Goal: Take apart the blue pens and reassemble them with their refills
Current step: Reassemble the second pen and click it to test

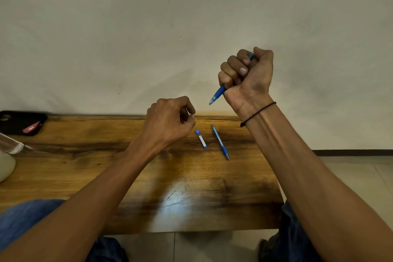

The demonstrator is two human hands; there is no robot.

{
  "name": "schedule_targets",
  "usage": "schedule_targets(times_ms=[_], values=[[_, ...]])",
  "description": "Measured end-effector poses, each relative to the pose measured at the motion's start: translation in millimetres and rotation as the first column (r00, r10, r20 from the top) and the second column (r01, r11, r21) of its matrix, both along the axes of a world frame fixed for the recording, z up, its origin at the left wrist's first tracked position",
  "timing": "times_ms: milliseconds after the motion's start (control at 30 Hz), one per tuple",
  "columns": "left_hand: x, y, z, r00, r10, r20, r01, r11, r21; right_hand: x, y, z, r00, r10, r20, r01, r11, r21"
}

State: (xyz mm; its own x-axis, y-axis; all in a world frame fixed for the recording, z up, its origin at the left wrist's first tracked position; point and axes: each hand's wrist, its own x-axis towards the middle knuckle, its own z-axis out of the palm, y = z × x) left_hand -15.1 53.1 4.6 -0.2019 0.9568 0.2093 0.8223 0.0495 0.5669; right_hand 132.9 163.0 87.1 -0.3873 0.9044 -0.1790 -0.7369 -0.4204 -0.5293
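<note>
Head view is showing right hand point(247, 74) fisting one whole blue pen point(219, 93) at 1 o'clock, left hand point(168, 121) loosely curled and holding nothing, second pen point(220, 142) and refill case point(201, 139) lying untouched on table point(85, 155), task looking early.

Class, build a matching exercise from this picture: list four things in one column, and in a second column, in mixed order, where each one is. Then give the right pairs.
Things:
1. Blue pen with its tip pointing down
2. Second blue pen
3. Small blue refill case
4. Black phone

Places:
A. At the far left edge of the wooden table
B. Gripped in the raised right hand
C. Lying on the table, right of the refill case
D. Lying on the table, just right of the left hand

Pairs: 1-B, 2-C, 3-D, 4-A
</note>
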Motion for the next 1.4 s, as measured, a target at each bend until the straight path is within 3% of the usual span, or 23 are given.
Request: schedule_targets(times_ms=[1400], values=[[2.7,3.8,-8.1,1.0,-0.017,0.002,0.017,1.0,-0.003,4.1,3.0,-6.9,1.0,0.014,0.021,-0.014,1.0,0.005]])
